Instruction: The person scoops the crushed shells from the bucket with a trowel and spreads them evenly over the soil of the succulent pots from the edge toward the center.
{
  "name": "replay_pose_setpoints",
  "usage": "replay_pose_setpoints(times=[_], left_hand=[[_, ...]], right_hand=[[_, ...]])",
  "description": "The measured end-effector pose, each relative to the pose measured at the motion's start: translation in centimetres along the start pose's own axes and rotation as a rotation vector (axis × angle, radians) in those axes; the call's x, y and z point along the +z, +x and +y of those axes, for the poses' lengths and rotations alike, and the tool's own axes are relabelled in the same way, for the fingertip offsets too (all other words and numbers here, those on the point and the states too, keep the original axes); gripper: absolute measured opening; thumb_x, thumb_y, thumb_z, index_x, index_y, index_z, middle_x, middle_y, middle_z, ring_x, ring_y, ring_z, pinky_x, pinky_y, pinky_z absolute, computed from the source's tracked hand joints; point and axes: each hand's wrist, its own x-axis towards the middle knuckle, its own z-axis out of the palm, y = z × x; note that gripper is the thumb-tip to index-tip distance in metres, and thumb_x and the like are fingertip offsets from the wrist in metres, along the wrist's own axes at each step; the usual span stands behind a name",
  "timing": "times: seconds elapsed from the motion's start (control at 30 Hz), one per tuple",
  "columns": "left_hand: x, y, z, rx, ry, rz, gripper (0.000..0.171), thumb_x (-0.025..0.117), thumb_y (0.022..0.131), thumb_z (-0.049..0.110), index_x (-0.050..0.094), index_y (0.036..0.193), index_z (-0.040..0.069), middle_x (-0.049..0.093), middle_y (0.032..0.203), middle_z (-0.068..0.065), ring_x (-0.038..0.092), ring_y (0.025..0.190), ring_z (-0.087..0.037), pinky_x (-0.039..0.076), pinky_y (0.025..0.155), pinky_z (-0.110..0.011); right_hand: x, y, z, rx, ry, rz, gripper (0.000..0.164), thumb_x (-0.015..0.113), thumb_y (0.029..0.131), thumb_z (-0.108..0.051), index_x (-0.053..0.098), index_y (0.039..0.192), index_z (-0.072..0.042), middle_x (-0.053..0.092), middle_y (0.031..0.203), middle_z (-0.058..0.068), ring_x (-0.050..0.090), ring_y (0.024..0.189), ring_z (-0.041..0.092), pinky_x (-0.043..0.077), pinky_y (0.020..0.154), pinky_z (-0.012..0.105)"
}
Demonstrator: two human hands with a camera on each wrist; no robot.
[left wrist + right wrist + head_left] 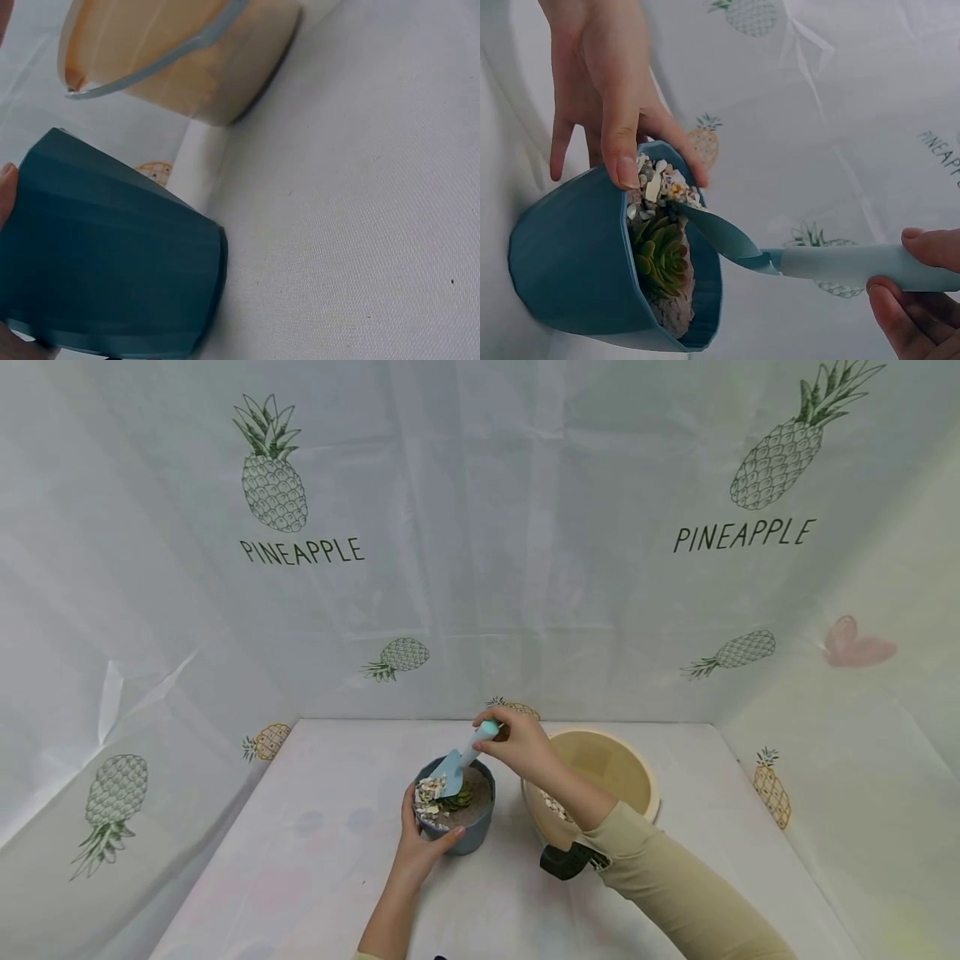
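A pineapple-print curtain [480, 568] backs the white table [300, 893]; toward its far edge stands the blue pot [474, 838], gripped by the left hand [422, 850]. The right hand [519, 745], above and right, pinches the shovel [452, 770], whose long axis slants down leftward to pebbles [430, 792] beside the succulent [660, 259].

Right sleeve [686, 885] beige, creased; black device [564, 862] beside cuff [611, 837]. Left sleeve [365, 956] beige. Left hand [420, 847], right hand [522, 748] bare.

tabletop [315, 885]: white, faint pastel spots | backdrop [480, 568]: pale cloth, creased, behind and both sides | pineapple prints [274, 493]: mostly green, some orange | lettering [302, 552]: PINEAPPLE, under two upper prints | heart-shaped print [857, 645]: pinkish red, right side
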Motion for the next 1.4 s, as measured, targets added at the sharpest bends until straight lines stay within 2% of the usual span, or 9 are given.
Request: replay_pose_setpoints(times=[0.13, 0.47, 0.77, 1.1, 1.4], left_hand=[[0.0, 0.0, 0.0, 0.003, 0.005, 0.001, 0.117, 0.084, 0.077, 0.015, -0.001, 0.157, 0.02, 0.005, 0.159, -0.026, 0.01, 0.139, -0.057, 0.015, 0.101, -0.076], [0.0, 0.0, -0.1, 0.002, 0.011, 0.004, 0.117, 0.085, 0.077, 0.015, 0.0, 0.157, 0.02, 0.007, 0.158, -0.027, 0.011, 0.139, -0.056, 0.015, 0.102, -0.076], [0.0, 0.0, -0.2, -0.002, 0.013, 0.006, 0.117, 0.085, 0.077, 0.016, 0.0, 0.157, 0.02, 0.008, 0.158, -0.027, 0.011, 0.139, -0.056, 0.015, 0.101, -0.076], [-0.1, 0.1, -0.4, 0.019, -0.002, 0.0, 0.117, 0.085, 0.076, 0.015, 0.0, 0.157, 0.019, 0.007, 0.159, -0.025, 0.011, 0.139, -0.056, 0.016, 0.102, -0.075], [0.1, 0.0, -0.1, 0.008, 0.002, 0.009, 0.117, 0.085, 0.076, 0.015, 0.001, 0.157, 0.019, 0.008, 0.159, -0.025, 0.01, 0.139, -0.055, 0.015, 0.104, -0.073]], right_hand=[[-0.1, 0.0, -0.1, 0.005, -0.003, 0.007, 0.024, 0.078, 0.084, -0.01, 0.069, 0.106, -0.013, 0.063, 0.092, 0.0, 0.06, 0.073, 0.013, 0.051, 0.063, 0.031], [-0.2, 0.1, 0.2, -0.057, -0.022, 0.012, 0.023, 0.079, 0.082, -0.008, 0.07, 0.102, -0.011, 0.06, 0.092, 0.001, 0.058, 0.069, 0.012, 0.052, 0.062, 0.029], [-0.3, 0.0, 0.4, -0.078, -0.044, 0.004, 0.024, 0.079, 0.082, -0.008, 0.069, 0.103, -0.012, 0.06, 0.093, 0.002, 0.059, 0.07, 0.012, 0.052, 0.063, 0.029], [-0.3, 0.5, -0.2, -0.13, -0.101, -0.049, 0.027, 0.079, 0.083, -0.01, 0.069, 0.108, -0.009, 0.065, 0.093, -0.001, 0.063, 0.074, 0.009, 0.053, 0.065, 0.025], [0.0, 1.0, -0.9, -0.143, -0.158, -0.103, 0.027, 0.078, 0.084, -0.011, 0.07, 0.11, -0.011, 0.067, 0.099, 0.001, 0.062, 0.076, 0.008, 0.053, 0.066, 0.023]])
